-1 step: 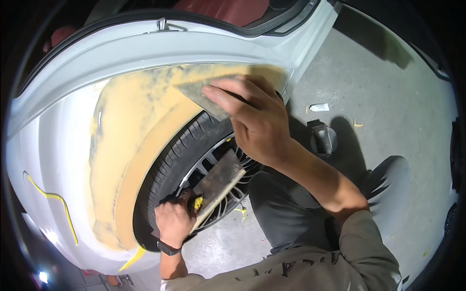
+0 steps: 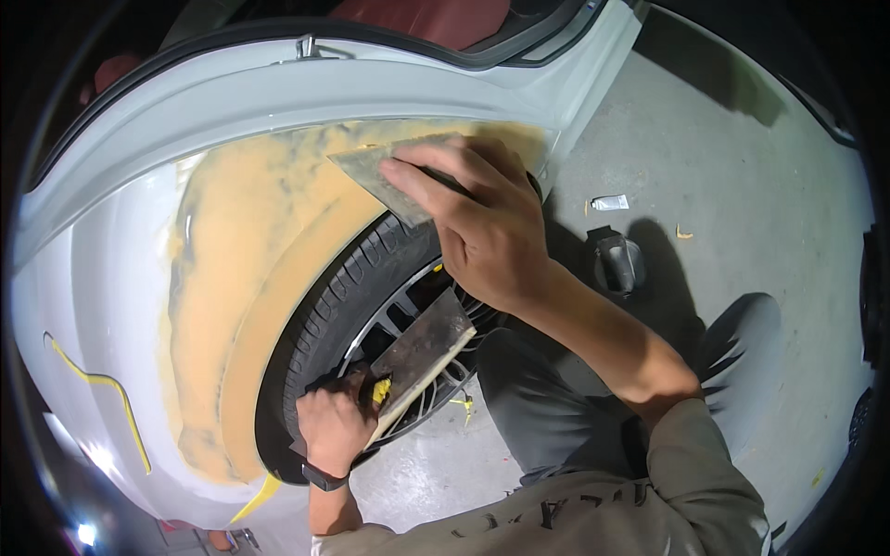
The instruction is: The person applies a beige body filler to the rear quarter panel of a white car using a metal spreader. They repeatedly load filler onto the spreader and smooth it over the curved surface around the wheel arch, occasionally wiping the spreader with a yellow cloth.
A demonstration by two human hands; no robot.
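Observation:
My right hand [image 2: 477, 208] grips a thin grey metal spreader [image 2: 375, 176] flat against the yellowish filler [image 2: 260, 204] coating the white car body panel [image 2: 111, 278] above the wheel arch. My left hand [image 2: 338, 422], with a dark watch at the wrist, is closed on a dark rectangular plate [image 2: 422, 343] with a pale long edge, held in front of the wheel. A small yellow lump [image 2: 381, 389] shows on the plate beside my fingers. The tire [image 2: 343, 287] and spoked rim lie behind the plate, partly hidden by it and my right hand.
On the concrete floor [image 2: 742, 204] at right lie a white tube [image 2: 609, 202], a dark round container [image 2: 619, 264] and small scraps. My bent legs [image 2: 528, 417] are below. Yellow tape strips [image 2: 125, 408] are on the lower panel. The door opening's rim [image 2: 297, 83] runs along the top.
My right hand and the spreader have shifted slightly up and to the left. My left hand with the plate sits slightly further right in the view.

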